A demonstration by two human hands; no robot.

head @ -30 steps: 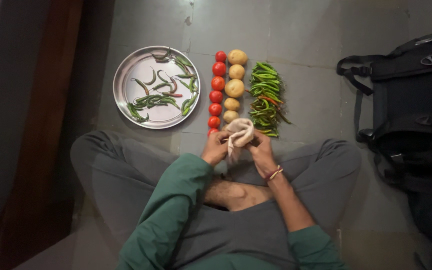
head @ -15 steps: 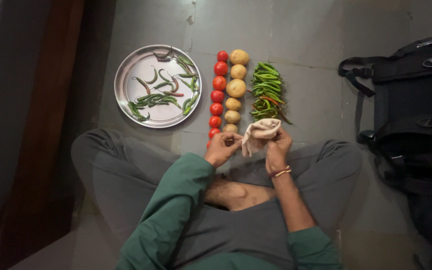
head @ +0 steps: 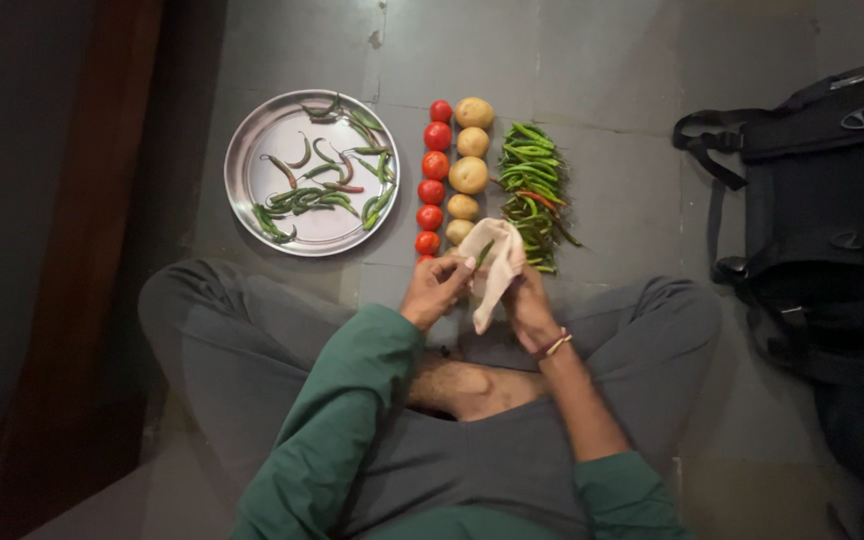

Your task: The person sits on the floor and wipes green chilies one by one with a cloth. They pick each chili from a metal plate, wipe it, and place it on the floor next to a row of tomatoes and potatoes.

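I am looking straight down at a grey tiled floor [head: 632,60], with my own crossed legs in grey trousers at the near edge. Both hands meet just past my knees. My left hand [head: 434,290] pinches a green chilli [head: 483,254] between finger and thumb, closed on its stalk end; the chilli's far end lies against a beige cloth [head: 495,268]. My right hand [head: 530,298] is clamped on that cloth, which is bunched over the fingers and hangs down between the two hands.

Beyond the hands, three rows run away from me toward the far edge of the floor: red tomatoes [head: 434,180] on the left, pale potatoes [head: 469,160] just beside them, and a loose heap of green chillies [head: 532,195] to the right of the potatoes. The cloth hides the nearest potato in part. Left of the tomatoes, apart from them, sits a round steel plate [head: 252,175] with chillies scattered on it. A black backpack [head: 822,200] lies well apart at the right edge.
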